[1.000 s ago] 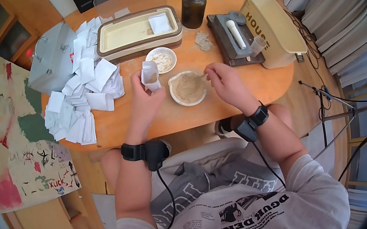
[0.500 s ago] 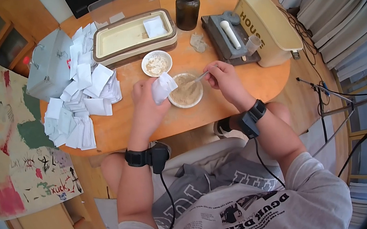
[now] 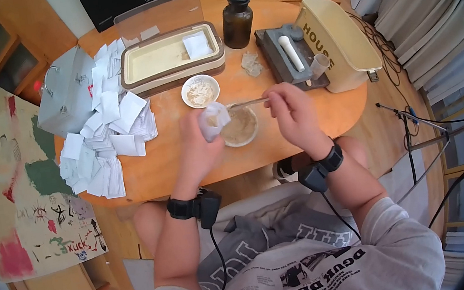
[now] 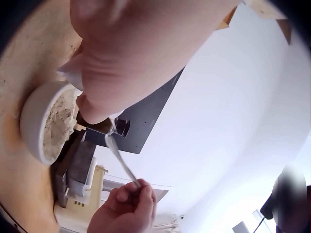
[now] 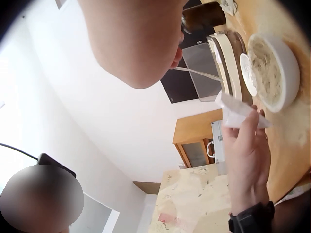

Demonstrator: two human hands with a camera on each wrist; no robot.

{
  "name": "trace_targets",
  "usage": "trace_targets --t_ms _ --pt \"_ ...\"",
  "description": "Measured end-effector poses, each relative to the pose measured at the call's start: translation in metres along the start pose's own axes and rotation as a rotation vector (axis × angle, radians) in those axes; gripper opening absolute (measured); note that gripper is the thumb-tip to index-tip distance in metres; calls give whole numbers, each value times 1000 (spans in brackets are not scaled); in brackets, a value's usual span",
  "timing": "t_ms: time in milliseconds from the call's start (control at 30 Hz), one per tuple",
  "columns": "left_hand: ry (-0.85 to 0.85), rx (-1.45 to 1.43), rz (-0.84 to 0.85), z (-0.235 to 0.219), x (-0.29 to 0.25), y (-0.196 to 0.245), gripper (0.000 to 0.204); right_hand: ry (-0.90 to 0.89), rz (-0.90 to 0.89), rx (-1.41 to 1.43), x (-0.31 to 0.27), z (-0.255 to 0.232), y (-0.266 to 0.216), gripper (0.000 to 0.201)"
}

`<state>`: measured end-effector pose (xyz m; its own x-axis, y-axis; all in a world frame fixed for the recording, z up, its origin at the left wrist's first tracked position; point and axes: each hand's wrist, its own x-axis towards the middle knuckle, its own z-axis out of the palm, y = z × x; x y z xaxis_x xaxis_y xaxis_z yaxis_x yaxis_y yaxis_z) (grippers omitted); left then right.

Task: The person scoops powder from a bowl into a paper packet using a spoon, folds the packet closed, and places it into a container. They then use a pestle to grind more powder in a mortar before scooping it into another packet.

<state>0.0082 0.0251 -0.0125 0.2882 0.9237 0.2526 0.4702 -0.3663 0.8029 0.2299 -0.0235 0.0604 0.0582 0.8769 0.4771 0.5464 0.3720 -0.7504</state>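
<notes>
My left hand (image 3: 194, 147) holds a small white paper packet (image 3: 214, 121), its mouth open, beside a white bowl (image 5: 290, 73). Beige powder (image 3: 241, 129) fills much of that bowl. Between its fingertips, my right hand (image 3: 293, 114) pinches the handle of a metal spoon (image 3: 250, 102). The spoon's head end reaches over to the packet's mouth, above the bowl's far rim. In the left wrist view the spoon (image 4: 119, 155) slopes up from the right hand (image 4: 124, 208) towards the left hand (image 4: 126, 73). Just behind the bowl sits a smaller white dish (image 3: 185, 96) of pale powder.
White packets (image 3: 111, 132) lie heaped at left by a metal case (image 3: 61, 89). Behind stand a cream box (image 3: 152, 60) with its clear lid raised and a dark bottle (image 3: 237, 24). Rightward are a dark slab (image 3: 271, 44) bearing a white pestle (image 3: 291, 53), a clear cup (image 3: 320, 65) and a cream bin (image 3: 342, 40).
The spoon has come out of the bowl's powder up to the packet's mouth. The left hand has moved the packet rightward to the bowl's edge and tilted it.
</notes>
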Motion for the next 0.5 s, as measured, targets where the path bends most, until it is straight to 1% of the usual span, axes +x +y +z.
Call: trace_targets --t_ms 33,67,100,133,167,233,267,300,333,367,400,433,467,500 --pt "60 -61 -47 1 2 -6 59 1 31 -38 1 -4 0 11" --pt "57 -62 -50 -1 4 -6 59 3 63 -75 2 -6 1 11" --pt "67 -330 -158 -5 6 -5 59 3 67 -75 2 -5 7 11" --pt "76 -596 -267 -9 8 -2 58 -46 12 -149 2 -1 16 12" --pt "74 -594 -268 -12 8 0 58 -95 -44 -223 1 3 26 13" --pt "111 -742 -303 -17 8 4 63 -123 -24 -191 -2 12 41 15" --pt "108 -741 -305 -16 8 4 63 -150 -6 -161 -3 16 44 17" --pt "104 -741 -254 -15 8 5 61 -149 -2 -161 -4 19 45 17" --pt "100 -741 -203 -14 8 6 60 -191 214 -29 -5 22 44 18" --pt "95 -742 -203 -14 7 4 60 -229 430 105 -5 24 44 20" --pt "38 -588 -213 -15 7 1 57 -225 432 105 -6 26 44 20" --pt "-17 -433 -222 -15 6 -1 54 -220 518 180 -5 27 45 20" --pt "-20 -433 -221 -15 5 0 54 -214 603 254 -6 28 47 21" --pt "2 -259 -139 -15 3 3 53 -213 604 254 -7 30 52 21"
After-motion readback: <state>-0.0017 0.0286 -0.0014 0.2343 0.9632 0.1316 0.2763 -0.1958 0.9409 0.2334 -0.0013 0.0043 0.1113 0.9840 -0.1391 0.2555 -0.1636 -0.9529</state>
